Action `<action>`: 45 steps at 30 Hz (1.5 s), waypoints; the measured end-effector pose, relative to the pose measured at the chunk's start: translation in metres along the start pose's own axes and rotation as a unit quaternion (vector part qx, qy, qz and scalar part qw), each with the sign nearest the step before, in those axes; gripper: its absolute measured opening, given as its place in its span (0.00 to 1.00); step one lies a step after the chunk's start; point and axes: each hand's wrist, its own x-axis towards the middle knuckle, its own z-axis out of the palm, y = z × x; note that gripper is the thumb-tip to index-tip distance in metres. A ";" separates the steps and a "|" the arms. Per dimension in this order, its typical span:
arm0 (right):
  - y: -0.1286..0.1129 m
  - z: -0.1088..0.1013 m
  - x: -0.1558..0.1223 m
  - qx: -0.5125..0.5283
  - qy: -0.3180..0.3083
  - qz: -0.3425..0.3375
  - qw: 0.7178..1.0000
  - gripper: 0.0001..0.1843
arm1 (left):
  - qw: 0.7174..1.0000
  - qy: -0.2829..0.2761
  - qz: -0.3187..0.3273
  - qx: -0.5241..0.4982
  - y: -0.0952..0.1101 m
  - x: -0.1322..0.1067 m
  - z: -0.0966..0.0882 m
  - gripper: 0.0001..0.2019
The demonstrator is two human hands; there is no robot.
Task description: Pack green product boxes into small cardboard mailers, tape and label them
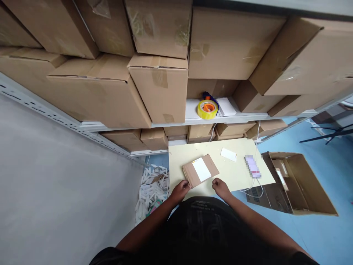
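Parcel [211,165]: flat, brown card, lies at the middle of the table [239,176], turned at a slant. White label [201,169] on its top face, with a small orange mark at the label's far-left corner.

Left hand [180,190]: at the parcel's near-left corner, fingers curled closed on that corner, gripping it.

Right hand [220,187]: curled into a loose fist on the table, just beside the parcel's near-right edge, a small gap between them. Whether anything is inside the fist, cannot tell.

Table is pale yellow and small, set against the shelving. Far right of the parcel, a white card [228,154] lies flat. Further right, near the table's edge, a small device [252,166], too blurred to read, with a white cable [257,132] running up to the shelf and another loop hanging off the table's near-right edge.

Shelf [193,114] straight beyond the table: a yellow tape roll [207,109] with an orange core, a white flat thing just right of it. Cardboard boxes [157,84] are stacked tight on every level, above and below.

Floor [331,221] is blue. Right of the table, an open box [300,184] tipped on its side, flaps out. Left of the table, a heap of white paper scraps [151,189] against the grey wall [55,184].
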 end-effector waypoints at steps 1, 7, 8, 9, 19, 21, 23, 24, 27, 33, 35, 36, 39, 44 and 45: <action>0.000 -0.005 0.004 0.002 0.018 0.012 1.000 0.17 | 1.000 -0.002 -0.002 0.004 0.001 0.000 0.002 0.26; 0.003 -0.031 0.038 0.069 0.010 0.009 0.998 0.37 | 0.999 -0.023 -0.032 -0.023 0.000 0.005 0.012 0.36; 0.004 -0.031 0.041 0.082 -0.001 0.007 0.997 0.37 | 0.999 -0.024 -0.023 -0.035 0.000 0.007 0.012 0.37; 0.006 -0.029 0.042 0.092 -0.007 0.008 0.996 0.37 | 0.998 -0.023 -0.013 -0.049 0.001 0.010 0.012 0.37; 0.026 -0.011 0.027 0.181 -0.009 0.027 0.983 0.34 | 0.997 0.049 0.005 -0.068 -0.008 0.020 0.019 0.26; 0.026 -0.016 0.025 0.194 0.002 0.027 0.981 0.33 | 0.997 0.049 0.016 -0.057 -0.007 0.011 0.017 0.23; 0.023 -0.024 0.023 0.204 0.016 0.020 0.979 0.31 | 0.996 0.052 0.041 -0.059 0.000 0.002 0.012 0.21; 0.021 -0.028 0.022 0.210 0.023 0.014 0.977 0.31 | 0.995 0.055 0.059 -0.060 0.005 -0.001 0.008 0.22; 0.005 -0.039 0.023 0.233 0.047 -0.015 0.971 0.30 | 0.990 0.076 0.111 -0.048 0.027 -0.005 -0.005 0.23; -0.026 -0.044 0.040 0.253 0.065 -0.025 0.965 0.24 | 0.991 0.088 0.098 -0.032 0.063 0.012 -0.015 0.16; -0.026 -0.046 0.044 0.257 0.069 -0.022 0.964 0.24 | 0.993 0.082 0.081 -0.012 0.067 0.015 -0.016 0.14; -0.023 -0.047 0.046 0.258 0.069 -0.021 0.963 0.24 | 0.994 0.079 0.073 0.006 0.069 0.016 -0.017 0.13; -0.011 -0.054 0.048 0.256 0.065 -0.013 0.964 0.27 | 0.988 0.101 0.062 0.098 0.078 0.013 -0.023 0.11; 0.023 -0.071 0.048 0.244 0.050 -0.004 0.969 0.24 | 0.931 0.178 0.179 0.263 0.129 0.019 -0.009 0.11; 0.032 -0.075 0.047 0.242 0.042 -0.001 0.969 0.22 | 0.919 0.163 0.212 0.289 0.143 0.024 0.002 0.10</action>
